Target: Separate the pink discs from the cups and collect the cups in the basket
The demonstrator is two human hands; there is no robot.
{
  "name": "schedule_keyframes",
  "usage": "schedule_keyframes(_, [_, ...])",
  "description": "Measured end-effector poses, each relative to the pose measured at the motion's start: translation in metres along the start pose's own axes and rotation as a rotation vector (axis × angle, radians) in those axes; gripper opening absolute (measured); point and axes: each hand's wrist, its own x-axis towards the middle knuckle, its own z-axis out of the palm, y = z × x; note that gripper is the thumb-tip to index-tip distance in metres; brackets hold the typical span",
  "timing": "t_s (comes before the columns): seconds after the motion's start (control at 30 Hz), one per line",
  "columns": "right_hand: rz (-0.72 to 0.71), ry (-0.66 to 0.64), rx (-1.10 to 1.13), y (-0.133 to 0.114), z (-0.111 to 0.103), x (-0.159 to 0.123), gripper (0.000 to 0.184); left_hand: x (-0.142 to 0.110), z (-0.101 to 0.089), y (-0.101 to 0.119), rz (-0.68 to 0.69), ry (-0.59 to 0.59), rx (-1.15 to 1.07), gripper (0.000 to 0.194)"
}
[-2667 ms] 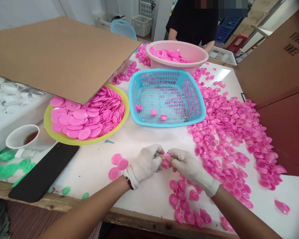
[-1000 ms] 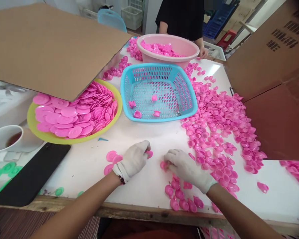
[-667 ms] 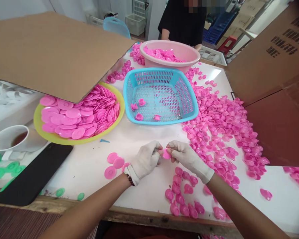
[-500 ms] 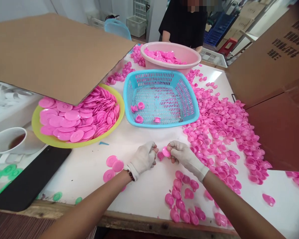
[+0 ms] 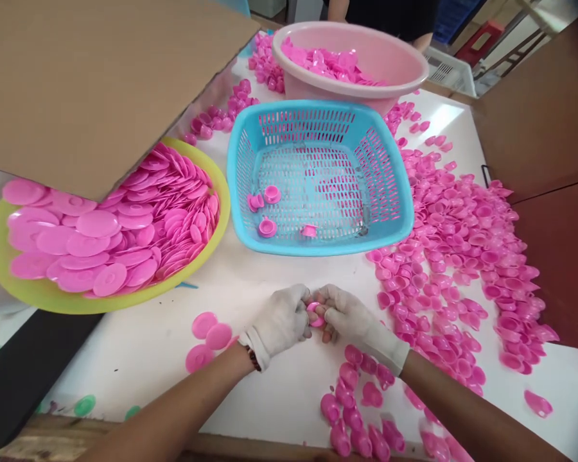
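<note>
My left hand [image 5: 283, 314] and my right hand [image 5: 345, 313], both in white gloves with bare fingertips, meet above the table in front of the blue basket. Between them is a small pink plastic saucer [image 5: 315, 314], gripped by the fingers of both. Whether a cup is pressed against it is hidden by my fingers. Several loose pink discs [image 5: 218, 335] lie left of my left wrist. Small pink plastic cups [image 5: 351, 417] lie below my right wrist. Inside the blue basket [image 5: 322, 247] sit several pink cup-and-saucer pieces [image 5: 268, 226].
A yellow basin [image 5: 221, 237] heaped with pink discs stands at left, partly under a cardboard sheet [image 5: 101, 77]. Pink cups [image 5: 443, 237] cover the table's right side. Behind the basket is a pink tub [image 5: 404, 64], with a person beyond. A black slab [image 5: 33, 366] lies front left.
My hands have come together; the saucer from my right hand and the small pink cup near my left fingers have met between them. The view has tilted down and closer.
</note>
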Motion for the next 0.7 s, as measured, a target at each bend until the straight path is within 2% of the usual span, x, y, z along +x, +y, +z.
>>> schedule_keyframes(0.2, [0.047, -0.091, 0.072, -0.005, -0.002, 0.001, 0.018, -0.002, -0.002, 0.001, 0.125, 0.03, 0.136, 0.009])
schedule_keyframes(0.4, [-0.014, -0.032, -0.091, -0.001, 0.001, 0.004, 0.005, -0.003, 0.004, 0.003, 0.097, 0.063, 0.2, 0.017])
schedule_keyframes(0.47, [-0.025, -0.028, -0.164, -0.003, 0.003, 0.002, 0.003, -0.01, 0.001, 0.004, 0.14, 0.077, 0.249, 0.018])
schedule_keyframes(0.57, [-0.096, 0.005, -0.178, -0.018, 0.004, -0.012, 0.006, -0.032, -0.02, 0.006, 0.307, 0.225, 0.436, 0.017])
schedule_keyframes(0.63, [-0.244, 0.069, -0.006, -0.036, 0.0, -0.028, 0.012, -0.055, -0.042, 0.007, 0.376, 0.359, 0.615, 0.012])
schedule_keyframes(0.7, [-0.439, 0.208, 0.211, -0.051, -0.009, -0.045, 0.025, -0.078, -0.066, 0.005, 0.352, 0.405, 0.819, 0.009])
